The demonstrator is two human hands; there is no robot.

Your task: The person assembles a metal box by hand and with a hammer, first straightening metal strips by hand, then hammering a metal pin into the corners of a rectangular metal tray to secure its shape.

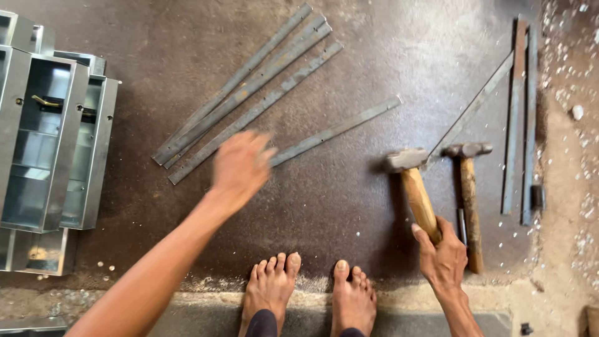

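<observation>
Right hand: the right hand [442,253] is closed around the wooden handle of a hammer [413,184]; fingers are wrapped near the low end of the handle; the steel head lies on the dark floor plate [374,50]
Left hand: the left hand [240,165] is blurred, open and holding nothing; it hovers over the near end of a single flat strip [340,129]; whether it touches the strip, I cannot tell
Second hammer: a second hammer [469,200] lies just beside the held one, on its right, head away from the person
Strips: a bundle of flat strips [249,84] lies diagonally, beyond the left hand; more strips [521,112] lie at the right side, one leaning across toward the hammer heads
Boxes: open metal boxes [53,143] are stacked at the left edge
Feet: two bare feet [312,290] stand at the near edge of the plate, between the arms
</observation>
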